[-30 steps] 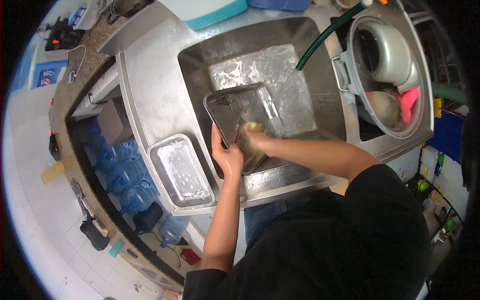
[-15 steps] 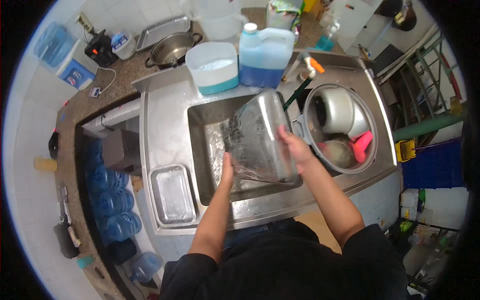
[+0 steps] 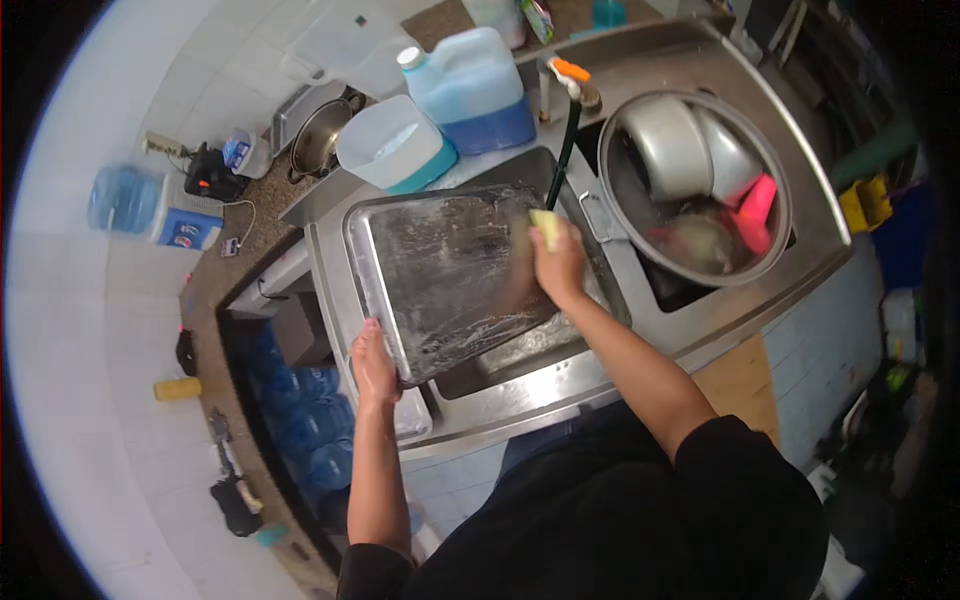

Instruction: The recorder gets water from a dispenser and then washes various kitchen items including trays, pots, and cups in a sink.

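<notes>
I hold a large metal baking tray (image 3: 450, 275) tilted over the steel sink (image 3: 530, 385), its soapy inner face turned up toward me. My left hand (image 3: 372, 362) grips the tray's lower left corner. My right hand (image 3: 556, 262) presses a yellow sponge (image 3: 545, 228) against the tray's right side. A green hose (image 3: 562, 160) hangs from the tap with an orange handle (image 3: 570, 72) down behind the tray.
A large round metal basin (image 3: 700, 180) with bowls and pink items sits in the right sink. A blue liquid jug (image 3: 470, 85), a white tub with a teal rim (image 3: 395, 145) and a pot (image 3: 318, 140) stand behind. Blue water bottles (image 3: 300, 420) lie under the counter.
The tray has been turned from upright and edge-on to lying flatter with its inner face up. My right hand with the sponge moved to its right side; the left hand shifted to the lower corner.
</notes>
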Demonstrator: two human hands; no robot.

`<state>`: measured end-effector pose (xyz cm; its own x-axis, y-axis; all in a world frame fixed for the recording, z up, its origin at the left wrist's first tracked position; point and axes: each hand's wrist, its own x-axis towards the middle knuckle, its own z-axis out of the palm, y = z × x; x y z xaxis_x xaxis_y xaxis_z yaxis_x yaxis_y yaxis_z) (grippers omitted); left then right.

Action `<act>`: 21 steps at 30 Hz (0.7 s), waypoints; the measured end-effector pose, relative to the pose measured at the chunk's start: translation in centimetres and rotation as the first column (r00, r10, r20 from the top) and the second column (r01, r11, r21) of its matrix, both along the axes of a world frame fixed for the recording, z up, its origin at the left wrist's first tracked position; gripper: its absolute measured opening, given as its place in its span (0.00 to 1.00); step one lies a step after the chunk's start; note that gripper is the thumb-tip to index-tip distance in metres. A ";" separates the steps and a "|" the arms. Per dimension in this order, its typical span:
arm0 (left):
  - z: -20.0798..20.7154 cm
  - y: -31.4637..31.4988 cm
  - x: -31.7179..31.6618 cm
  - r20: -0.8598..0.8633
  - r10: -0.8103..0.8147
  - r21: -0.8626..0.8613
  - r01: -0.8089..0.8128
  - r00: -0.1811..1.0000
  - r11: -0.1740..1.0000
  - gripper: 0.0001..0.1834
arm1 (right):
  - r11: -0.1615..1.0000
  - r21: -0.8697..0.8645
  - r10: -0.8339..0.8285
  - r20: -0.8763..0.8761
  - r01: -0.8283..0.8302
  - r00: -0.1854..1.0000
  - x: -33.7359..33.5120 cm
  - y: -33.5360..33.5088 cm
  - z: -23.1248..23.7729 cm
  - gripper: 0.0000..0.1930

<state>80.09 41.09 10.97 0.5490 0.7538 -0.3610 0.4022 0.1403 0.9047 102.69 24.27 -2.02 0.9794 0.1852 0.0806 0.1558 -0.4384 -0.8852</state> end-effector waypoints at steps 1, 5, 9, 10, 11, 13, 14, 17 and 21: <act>-1.2 -0.3 -0.5 0.066 -0.034 0.128 0.026 0.997 0.991 0.21 | 1.000 0.029 0.006 0.008 -0.006 1.000 -0.8 2.2 1.0 0.16; -2.2 -2.9 1.6 0.111 0.006 0.217 -0.030 0.994 0.976 0.19 | 0.958 0.203 0.160 0.215 -0.204 0.963 -5.5 6.9 4.1 0.14; -1.7 -5.5 3.5 0.249 0.139 0.110 -0.171 0.958 0.979 0.20 | 0.924 0.245 0.246 0.204 -0.293 0.948 -4.7 5.4 -0.3 0.12; -1.0 -6.8 4.0 0.314 0.201 0.105 -0.244 0.928 0.964 0.21 | 0.944 0.217 0.234 0.087 -0.248 0.968 -3.3 5.4 -2.3 0.12; -0.8 -7.6 3.5 0.294 0.159 0.100 -0.196 0.943 0.975 0.21 | 0.966 0.238 0.072 0.127 -0.101 0.989 -1.5 6.6 -4.2 0.10; -4.0 -5.5 0.0 0.230 0.141 0.161 -0.181 0.963 0.970 0.21 | 0.973 0.231 0.069 -0.157 -0.031 0.985 -1.9 9.1 -2.3 0.10; -5.1 -4.8 -1.2 0.168 0.111 0.216 -0.146 0.980 0.965 0.20 | 0.971 0.239 0.070 -0.165 -0.029 0.984 -2.6 10.1 -1.0 0.10; -5.0 -3.6 0.7 0.211 0.229 0.058 -0.246 0.950 0.968 0.20 | 0.825 0.399 0.187 0.475 -0.400 0.860 -9.0 8.3 3.8 0.18; -2.6 -5.0 1.8 0.257 0.069 0.111 -0.101 0.964 0.989 0.22 | 0.820 0.507 0.140 0.269 -0.264 0.953 -4.7 6.0 -3.1 0.18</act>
